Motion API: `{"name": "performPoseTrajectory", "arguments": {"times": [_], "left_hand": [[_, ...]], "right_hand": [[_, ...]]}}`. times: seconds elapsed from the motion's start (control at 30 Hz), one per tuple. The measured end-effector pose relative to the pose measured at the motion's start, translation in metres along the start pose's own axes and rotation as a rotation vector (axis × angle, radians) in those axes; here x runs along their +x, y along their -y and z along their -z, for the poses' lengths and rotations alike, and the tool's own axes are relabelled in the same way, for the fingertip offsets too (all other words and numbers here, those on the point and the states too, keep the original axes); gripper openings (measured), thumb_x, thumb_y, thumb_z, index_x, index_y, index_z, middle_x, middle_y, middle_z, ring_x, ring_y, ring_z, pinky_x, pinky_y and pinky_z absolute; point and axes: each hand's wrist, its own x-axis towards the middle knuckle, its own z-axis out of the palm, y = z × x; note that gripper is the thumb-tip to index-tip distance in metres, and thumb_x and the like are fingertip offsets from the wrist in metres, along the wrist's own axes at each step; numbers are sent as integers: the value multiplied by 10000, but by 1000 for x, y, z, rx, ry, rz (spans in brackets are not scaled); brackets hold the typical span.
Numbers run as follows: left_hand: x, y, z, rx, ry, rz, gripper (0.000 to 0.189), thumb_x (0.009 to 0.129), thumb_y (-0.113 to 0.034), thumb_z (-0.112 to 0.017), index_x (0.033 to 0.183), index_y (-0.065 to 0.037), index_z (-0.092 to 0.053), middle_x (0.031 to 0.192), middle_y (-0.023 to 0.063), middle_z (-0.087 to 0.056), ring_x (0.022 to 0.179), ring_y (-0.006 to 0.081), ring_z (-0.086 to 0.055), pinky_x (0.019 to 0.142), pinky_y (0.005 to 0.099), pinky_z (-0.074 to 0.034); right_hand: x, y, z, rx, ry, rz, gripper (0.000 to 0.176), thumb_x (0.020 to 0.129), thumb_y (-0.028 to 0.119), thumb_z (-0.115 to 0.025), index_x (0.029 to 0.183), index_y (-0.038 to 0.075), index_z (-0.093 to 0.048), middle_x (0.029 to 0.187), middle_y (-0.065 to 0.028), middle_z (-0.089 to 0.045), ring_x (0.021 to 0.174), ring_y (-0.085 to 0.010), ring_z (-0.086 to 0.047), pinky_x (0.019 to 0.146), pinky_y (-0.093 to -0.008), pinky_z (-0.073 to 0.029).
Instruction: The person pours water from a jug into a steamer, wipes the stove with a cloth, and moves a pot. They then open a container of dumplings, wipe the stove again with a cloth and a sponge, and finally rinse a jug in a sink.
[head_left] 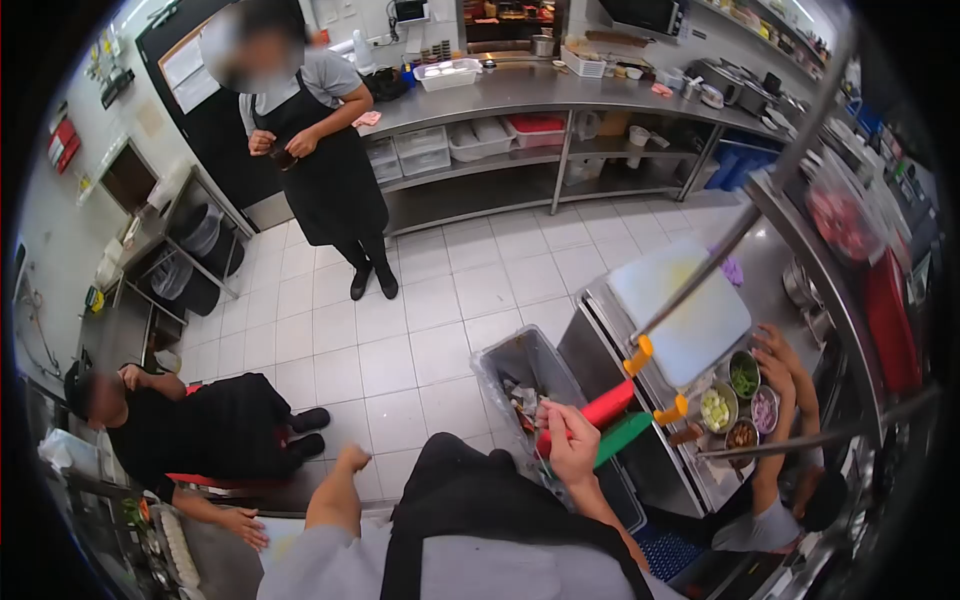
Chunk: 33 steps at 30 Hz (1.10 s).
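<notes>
Red blade (608, 403) sits at the side of the metal bench (655, 470), partly hidden behind the person's right hand (572, 447), and no cutting or lifting can be made out, so the step looks like a pause with both hands raised in front of the body. Any move of the right hand from this spot would call for care around the blade, judging by how near the two look. That hand has its thumb and forefinger brought close together, with the other fingers bent; whether a small thing is pinched between them, or whether the hand touches the blade, cannot be told. Just beside it is a green blade (622, 440), and below both stands a grey bin (553, 352) with scraps inside. The left hand (352, 459) hangs over the tiled floor (392, 410), well apart from the blades, its fingers loosely curled; what it holds, if anything, cannot be told. Farther right, a co-worker's hands (777, 352) reach over bowls of chopped food (743, 376), near a cutting board (690, 310)
</notes>
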Motion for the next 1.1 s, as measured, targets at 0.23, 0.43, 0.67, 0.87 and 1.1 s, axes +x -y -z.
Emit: {"name": "performPoseTrajectory", "arguments": {"times": [0.23,0.43,0.67,0.87,1.1], "left_hand": [[46,101,-25,-250,275,-1187,347,867,-351,-652,761,-24,-700,705,139,-691,601,258,-668,591,417,-554],[171,-48,111,155,232,-264,431,883,-435,-586,1015,-40,-698,1094,181,-690,957,310,-676,839,421,-541],[162,-126,291,-257,-364,-624,273,778,-236,-604,908,-14,-696,903,236,-689,865,392,-662,771,482,-523],[121,-18,270,-514,-402,-369,336,806,-284,-594,989,-16,-684,972,220,-696,919,397,-660,801,472,-520],[-5,101,137,-1000,-484,89,403,868,-365,-605,1074,-26,-680,1001,171,-707,913,314,-677,813,412,-531]], "right_hand": [[55,10,-68,-96,-134,-38,174,949,28,-569,1070,-35,-678,877,-114,-684,769,-149,-665,689,-263,-533],[135,11,-179,1,-108,-167,192,953,68,-588,1095,-25,-678,899,-101,-699,741,-128,-667,679,-248,-529],[223,2,-331,-2,366,-56,253,996,107,-527,1180,-28,-638,931,-106,-686,754,-125,-631,706,-260,-523],[252,-17,-451,-36,944,-35,271,1005,122,-524,1204,-34,-621,929,-101,-683,749,-127,-626,704,-268,-529],[243,-8,-590,42,1524,141,283,977,112,-568,1214,-30,-626,963,-122,-695,818,-149,-663,744,-270,-536]]}}
